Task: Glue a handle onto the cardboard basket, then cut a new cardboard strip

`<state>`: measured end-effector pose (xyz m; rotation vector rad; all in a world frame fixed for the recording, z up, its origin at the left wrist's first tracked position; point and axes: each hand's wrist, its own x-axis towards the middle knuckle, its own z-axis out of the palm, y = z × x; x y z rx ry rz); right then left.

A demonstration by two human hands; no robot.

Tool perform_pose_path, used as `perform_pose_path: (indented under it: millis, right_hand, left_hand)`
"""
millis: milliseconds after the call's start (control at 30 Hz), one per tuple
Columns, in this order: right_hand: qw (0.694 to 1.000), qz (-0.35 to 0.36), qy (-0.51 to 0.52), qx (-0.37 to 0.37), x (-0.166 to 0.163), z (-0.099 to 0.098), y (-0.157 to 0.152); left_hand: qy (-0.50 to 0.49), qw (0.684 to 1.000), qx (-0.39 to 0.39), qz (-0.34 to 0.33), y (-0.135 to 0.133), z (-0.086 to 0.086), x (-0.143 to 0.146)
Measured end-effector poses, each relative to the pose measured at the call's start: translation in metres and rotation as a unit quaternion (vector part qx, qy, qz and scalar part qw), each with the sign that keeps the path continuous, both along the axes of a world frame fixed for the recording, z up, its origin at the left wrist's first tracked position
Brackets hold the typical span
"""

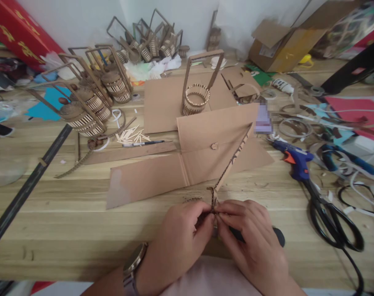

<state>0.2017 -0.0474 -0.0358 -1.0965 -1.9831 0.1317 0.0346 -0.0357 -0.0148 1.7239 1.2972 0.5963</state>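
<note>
A long, narrow corrugated cardboard strip (227, 168) slants up and away from my fingers, its far end over the cardboard sheet. My left hand (183, 230), with a watch on its wrist, pinches the strip's near end between thumb and forefinger. Right beside it, my right hand (251, 238) grips the same end with its fingertips. Around the fingertips the strip bends, and that part is mostly hidden. A black handle (278, 237) pokes out from beneath my right hand; the rest of this tool is largely covered.
Cut cardboard (146, 176) lies ahead, with a small handled basket (196, 98) behind it. Finished baskets (85, 111) stand at left near small sticks (133, 135). A blue glue gun (293, 158) and black scissors (335, 222) lie at right. A black bar (29, 185) crosses the left side.
</note>
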Motion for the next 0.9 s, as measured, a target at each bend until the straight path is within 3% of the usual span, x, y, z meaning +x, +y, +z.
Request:
perform_pose_path:
  millis: [300, 500, 900]
  right_hand:
    - [1.000, 0.004, 0.021, -0.013, -0.0023, 0.0016, 0.0009]
    - [0.996, -0.004, 0.066, -0.062, -0.0015, 0.0010, 0.0024]
    - [0.997, -0.016, 0.046, -0.055, -0.0001, -0.0043, -0.0013]
  left_hand:
    - [-0.004, 1.000, -0.011, 0.024, 0.0006, 0.0006, 0.0020]
    - [-0.021, 0.999, -0.017, 0.022, 0.0009, 0.0000, 0.0016]
    - [-0.049, 0.998, -0.036, 0.031, -0.0001, 0.0027, 0.0012]
